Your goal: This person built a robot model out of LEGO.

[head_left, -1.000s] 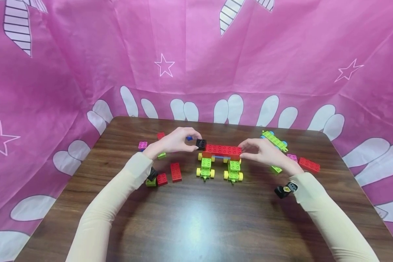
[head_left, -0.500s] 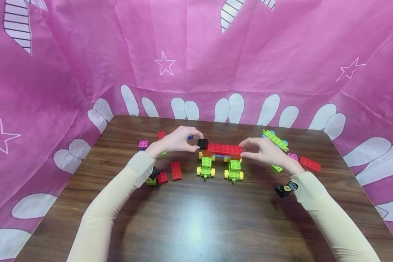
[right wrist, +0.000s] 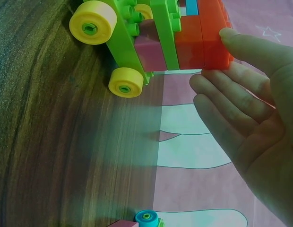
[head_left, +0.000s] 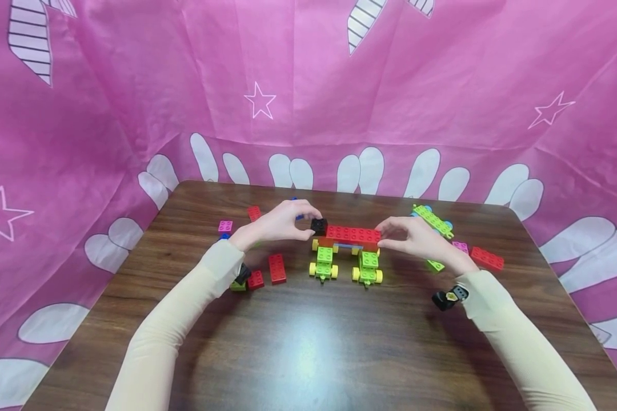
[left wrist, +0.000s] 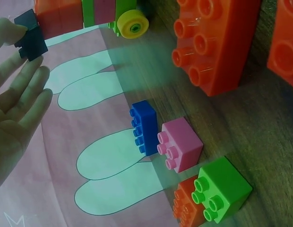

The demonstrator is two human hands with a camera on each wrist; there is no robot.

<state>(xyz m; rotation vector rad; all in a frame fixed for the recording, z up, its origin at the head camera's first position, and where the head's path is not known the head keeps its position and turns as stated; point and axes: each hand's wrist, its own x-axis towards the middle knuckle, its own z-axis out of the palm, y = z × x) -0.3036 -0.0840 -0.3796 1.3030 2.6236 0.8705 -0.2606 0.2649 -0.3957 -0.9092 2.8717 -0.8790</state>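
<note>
A: What is the biggest thing in front of the person?

B: A dark wooden table (head_left: 308,342), with a pink cloth (head_left: 308,85) hung behind it and round its sides.

A: And on it?

B: At the middle stands a brick build: a long red brick (head_left: 353,234) laid across two green wheeled carts (head_left: 323,262). Loose red, pink, green and blue bricks lie to either side.

A: What is the right hand doing?

B: The right hand (head_left: 411,240) pinches the right end of the long red brick between thumb and fingers, clamped on it.

A: And the left?

B: The left hand (head_left: 277,224) pinches a small black brick (head_left: 318,226) in its fingertips, right at the left end of the red brick. Whether the two bricks touch, I cannot tell.
</note>
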